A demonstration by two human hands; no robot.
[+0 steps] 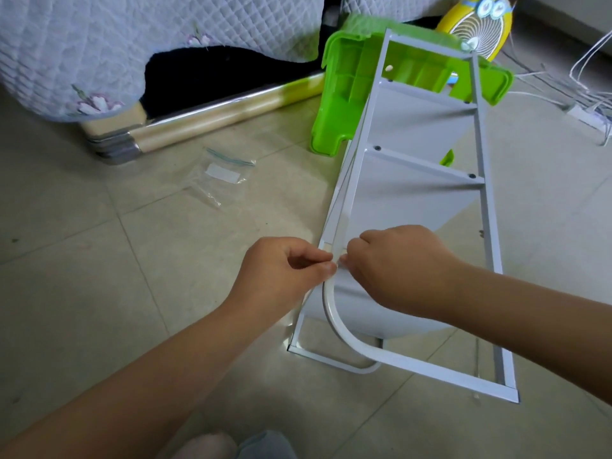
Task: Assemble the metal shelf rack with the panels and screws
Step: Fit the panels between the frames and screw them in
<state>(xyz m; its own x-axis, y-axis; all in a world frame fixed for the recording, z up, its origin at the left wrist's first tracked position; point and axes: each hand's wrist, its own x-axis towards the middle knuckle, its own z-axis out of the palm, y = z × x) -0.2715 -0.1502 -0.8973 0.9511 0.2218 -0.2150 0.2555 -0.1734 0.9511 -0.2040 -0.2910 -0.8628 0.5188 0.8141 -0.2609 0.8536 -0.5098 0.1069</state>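
A clear bag [221, 176] lies on the floor, well left of the rack [414, 200]; its white label is too blurred to read. The left hand [281, 276] pinches the rack's left rail. The right hand [397, 266] meets it there with fingers curled, but I cannot tell what it grips. The rack lies on its side under the 2 hands, far end against a green stool [337, 104].

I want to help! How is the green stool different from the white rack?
The green stool is chunky plastic, tipped over showing its ribbed underside; the white rack is long, thin metal bars with panels. The left hand and right hand pinch the rack; nobody touches the stool. Both are on the floor.
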